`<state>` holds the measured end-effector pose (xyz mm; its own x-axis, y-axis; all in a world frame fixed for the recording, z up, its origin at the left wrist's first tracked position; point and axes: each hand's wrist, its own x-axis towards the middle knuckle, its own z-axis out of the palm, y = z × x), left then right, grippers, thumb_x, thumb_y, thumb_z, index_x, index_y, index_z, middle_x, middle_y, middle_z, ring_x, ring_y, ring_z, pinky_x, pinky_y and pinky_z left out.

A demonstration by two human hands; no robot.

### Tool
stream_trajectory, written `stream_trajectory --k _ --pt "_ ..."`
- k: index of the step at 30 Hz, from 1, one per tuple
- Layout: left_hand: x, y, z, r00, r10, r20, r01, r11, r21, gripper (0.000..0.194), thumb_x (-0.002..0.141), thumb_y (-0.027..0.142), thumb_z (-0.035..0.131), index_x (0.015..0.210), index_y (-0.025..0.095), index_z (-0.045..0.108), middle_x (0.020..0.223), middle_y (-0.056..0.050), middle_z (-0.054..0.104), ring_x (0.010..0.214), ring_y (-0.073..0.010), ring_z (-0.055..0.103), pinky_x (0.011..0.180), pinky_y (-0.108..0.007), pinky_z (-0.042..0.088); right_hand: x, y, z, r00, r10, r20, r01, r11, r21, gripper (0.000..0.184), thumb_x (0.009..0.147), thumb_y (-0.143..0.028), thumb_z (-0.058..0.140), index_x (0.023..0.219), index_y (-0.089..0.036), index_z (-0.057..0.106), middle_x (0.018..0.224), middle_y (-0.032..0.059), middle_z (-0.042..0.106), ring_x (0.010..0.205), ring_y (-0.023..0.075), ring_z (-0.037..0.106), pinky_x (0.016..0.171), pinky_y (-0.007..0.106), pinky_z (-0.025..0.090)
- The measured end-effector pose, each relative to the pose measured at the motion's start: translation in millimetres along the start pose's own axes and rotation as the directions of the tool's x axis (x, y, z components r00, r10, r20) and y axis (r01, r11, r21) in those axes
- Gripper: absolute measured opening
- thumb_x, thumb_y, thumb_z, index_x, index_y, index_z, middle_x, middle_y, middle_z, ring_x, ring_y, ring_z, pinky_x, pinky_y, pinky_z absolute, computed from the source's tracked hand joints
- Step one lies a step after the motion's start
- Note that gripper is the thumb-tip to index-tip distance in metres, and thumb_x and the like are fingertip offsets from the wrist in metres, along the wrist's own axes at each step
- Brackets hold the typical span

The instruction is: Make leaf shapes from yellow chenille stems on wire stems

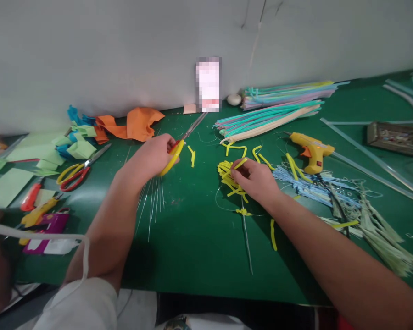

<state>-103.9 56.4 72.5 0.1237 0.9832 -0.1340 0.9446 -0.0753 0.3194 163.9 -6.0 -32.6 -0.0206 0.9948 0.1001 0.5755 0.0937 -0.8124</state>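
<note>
My left hand [156, 153] is closed around the yellow and red handles of a pair of scissors [194, 126], whose blades point away toward the wall. Short bent yellow pipe cleaner pieces [227, 169] are heaped under my right hand [256, 178], which pinches one yellow piece [241, 163] between thumb and fingers. Below the heap, a thin stem [248, 247] lies on the green table, with a small yellow tuft [243, 211] around it. Loose yellow pieces [192, 156] lie between my hands. Several thin wires [153, 201] are spread beside my left forearm.
Bundles of coloured pipe cleaners [271, 119] lie by the wall, near a blurred bright screen [209, 85]. To the right are a yellow glue gun [309, 149], blue tassels [306, 185] and a small box [395, 137]. Another pair of scissors [80, 172] and cutters [37, 213] lie left.
</note>
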Motion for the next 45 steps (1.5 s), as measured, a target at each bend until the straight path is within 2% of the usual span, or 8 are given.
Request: stream_trajectory --k 5,8,11,15,18,23,30,45 --pt "-27.2 19.7 -6.2 0.999 -0.012 0.046 -0.003 0.948 0.32 0.037 0.075 0.034 0.062 0.11 0.024 0.059 0.099 -0.008 0.067 0.081 -0.0262 0.063 0.068 -0.034 0.044 -0.5 0.3 0.8 1.0 -0.017 0.006 0.017 1.0 -0.005 0.018 0.081 -0.031 0.057 0.093 -0.02 0.064 0.072 0.0025 0.069 0.063 0.0176 0.064 0.06 0.029 0.044" --pt "-45.0 25.4 -3.6 0.994 -0.035 0.103 -0.012 0.906 0.424 0.035 0.073 0.03 0.06 0.107 0.023 0.06 0.095 -0.008 0.066 0.078 -0.0275 0.062 0.065 -0.035 0.043 -1.0 0.2 0.4 0.999 -0.032 -0.009 0.032 0.998 -0.048 0.018 0.081 -0.033 0.056 0.091 -0.02 0.064 0.071 0.0029 0.069 0.063 0.0182 0.063 0.06 0.029 0.043" --pt "-67.6 23.3 3.0 0.988 -0.074 0.134 0.011 0.906 0.422 0.033 0.073 0.029 0.058 0.105 0.024 0.059 0.094 -0.007 0.066 0.077 -0.0258 0.062 0.062 -0.033 0.04 -1.1 -2.0 -0.1 0.999 -0.044 -0.026 0.042 0.995 -0.088 0.019 0.082 -0.035 0.055 0.087 -0.02 0.064 0.072 0.0038 0.069 0.062 0.0183 0.062 0.059 0.029 0.042" --pt "-99.2 20.5 19.1 0.981 -0.13 0.144 0.077 0.942 0.325 0.031 0.075 0.033 0.057 0.105 0.027 0.057 0.094 -0.004 0.066 0.076 -0.0234 0.061 0.061 -0.032 0.039 -0.2 -5.2 -0.8 0.998 -0.059 -0.028 0.055 0.989 -0.14 0.021 0.083 -0.037 0.053 0.082 -0.019 0.063 0.07 0.0052 0.068 0.061 0.0188 0.061 0.059 0.03 0.04" --pt "-111.8 23.6 34.4 0.979 -0.153 0.135 0.112 0.957 0.269 0.028 0.078 0.034 0.057 0.105 0.026 0.056 0.095 -0.004 0.067 0.078 -0.0238 0.063 0.063 -0.032 0.041 0.3 -4.8 -0.8 0.998 -0.064 -0.01 0.062 0.989 -0.138 0.021 0.083 -0.038 0.053 0.082 -0.019 0.062 0.067 0.0045 0.067 0.06 0.0187 0.061 0.058 0.03 0.04" --pt "-108.0 29.6 53.2 0.985 -0.108 0.138 0.068 0.961 0.267 0.03 0.08 0.027 0.055 0.109 0.022 0.055 0.1 -0.009 0.067 0.086 -0.0258 0.065 0.069 -0.034 0.044 -0.8 -2.6 -0.4 0.997 -0.07 -0.013 0.068 0.991 -0.117 0.022 0.084 -0.04 0.053 0.083 -0.019 0.06 0.067 0.0045 0.067 0.061 0.0191 0.062 0.058 0.03 0.04" --pt "-95.1 27.2 66.7 0.988 -0.007 0.151 -0.035 0.962 0.271 0.026 0.082 0.03 0.053 0.106 0.021 0.055 0.108 -0.01 0.066 0.089 -0.0284 0.066 0.065 -0.035 0.044 -2.1 -3.8 -0.5 0.997 -0.083 0.008 0.083 0.988 -0.131 0.021 0.084 -0.04 0.053 0.082 -0.02 0.06 0.066 0.0041 0.066 0.06 0.019 0.061 0.056 0.03 0.039" --pt "-87.7 22.0 73.9 0.977 0.083 0.196 -0.144 0.936 0.322 0.022 0.088 0.031 0.047 0.098 0.019 0.062 0.094 -0.009 0.07 0.086 -0.0259 0.066 0.069 -0.034 0.043 -1.4 -6.3 -0.4 0.999 -0.047 0.023 0.049 0.989 -0.137 0.023 0.084 -0.042 0.053 0.081 -0.02 0.06 0.061 0.0026 0.064 0.056 0.0177 0.059 0.053 0.028 0.036"
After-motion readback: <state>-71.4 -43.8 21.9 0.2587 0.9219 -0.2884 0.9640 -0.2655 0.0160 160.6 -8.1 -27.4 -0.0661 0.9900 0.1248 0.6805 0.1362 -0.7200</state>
